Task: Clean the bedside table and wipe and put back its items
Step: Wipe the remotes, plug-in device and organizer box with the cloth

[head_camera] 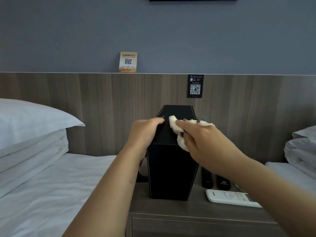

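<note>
A tall black box (171, 170) with white stitching stands on the wooden bedside table (171, 209). My left hand (143, 132) grips its upper left edge, fingers curled over the top face. My right hand (203, 139) holds a white cloth (177, 132) and presses it on the box's top face at the right. On the table to the right lie two black remotes (215, 180) and a white remote (230, 198), partly under my right forearm.
A bed with white sheets and pillows (34, 127) borders the table on the left; another white bed (301, 151) on the right. A wood headboard panel behind carries a black QR sign (195, 86); a WiFi card (128, 62) stands on its ledge. A drawer front (188, 226) below.
</note>
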The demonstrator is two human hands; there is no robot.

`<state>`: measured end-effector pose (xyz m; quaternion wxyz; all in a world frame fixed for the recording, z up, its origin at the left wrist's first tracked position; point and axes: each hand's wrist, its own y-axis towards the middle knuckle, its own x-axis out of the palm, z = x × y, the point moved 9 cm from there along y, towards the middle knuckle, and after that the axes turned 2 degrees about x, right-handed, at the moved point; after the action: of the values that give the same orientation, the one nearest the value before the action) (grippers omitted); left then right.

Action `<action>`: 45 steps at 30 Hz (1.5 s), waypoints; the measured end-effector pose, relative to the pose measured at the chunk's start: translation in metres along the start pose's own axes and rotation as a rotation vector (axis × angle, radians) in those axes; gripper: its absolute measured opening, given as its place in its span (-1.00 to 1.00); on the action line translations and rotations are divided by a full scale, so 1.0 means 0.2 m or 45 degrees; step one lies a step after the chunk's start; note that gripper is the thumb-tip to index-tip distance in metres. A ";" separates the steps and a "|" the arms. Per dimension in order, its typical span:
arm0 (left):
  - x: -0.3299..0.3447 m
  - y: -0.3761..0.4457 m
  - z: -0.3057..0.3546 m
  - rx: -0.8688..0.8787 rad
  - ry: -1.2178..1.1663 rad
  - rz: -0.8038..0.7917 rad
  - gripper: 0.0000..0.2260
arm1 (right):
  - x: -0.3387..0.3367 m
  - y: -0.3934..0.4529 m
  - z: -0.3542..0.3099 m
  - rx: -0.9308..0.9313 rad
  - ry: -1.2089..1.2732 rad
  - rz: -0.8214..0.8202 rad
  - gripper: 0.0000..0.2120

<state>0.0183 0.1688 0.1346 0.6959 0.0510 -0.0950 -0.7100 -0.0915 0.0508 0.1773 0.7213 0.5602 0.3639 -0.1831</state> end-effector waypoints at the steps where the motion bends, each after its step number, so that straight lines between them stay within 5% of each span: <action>1: 0.01 0.00 0.01 0.029 0.038 -0.004 -0.73 | 0.01 0.02 0.02 0.021 0.047 -0.029 -0.83; 6: -0.02 -0.01 0.01 0.089 0.138 0.011 -0.48 | 0.06 0.31 0.22 0.279 0.078 -0.033 -0.90; 10: -0.03 -0.02 -0.02 0.087 0.064 0.068 -0.63 | 0.19 0.52 0.31 0.478 0.121 -0.056 -0.84; 21: 0.01 0.11 -0.01 -0.009 0.028 0.189 -0.80 | 0.15 0.29 -0.07 -0.039 0.037 -0.022 -0.75; 24: 0.01 0.11 -0.02 -0.030 0.032 0.181 -0.77 | 0.21 0.39 0.09 0.115 0.203 -0.145 -0.92; 30: 0.02 0.12 -0.05 -0.100 -0.007 0.149 -0.79 | 0.32 0.59 0.32 0.501 0.172 -0.176 -0.86; 40: 0.07 0.20 -0.03 -0.063 -0.085 0.010 -0.74 | 0.22 0.33 -0.08 0.279 0.099 -0.025 -0.72; 45: 0.05 0.20 -0.04 -0.137 -0.062 0.065 -0.76 | 0.20 0.23 -0.06 0.130 0.138 0.044 -0.82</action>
<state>0.0581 0.1574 0.1352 0.7130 -0.0062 -0.0750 -0.6972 -0.0376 0.0821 0.1790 0.6741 0.6114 0.3829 -0.1583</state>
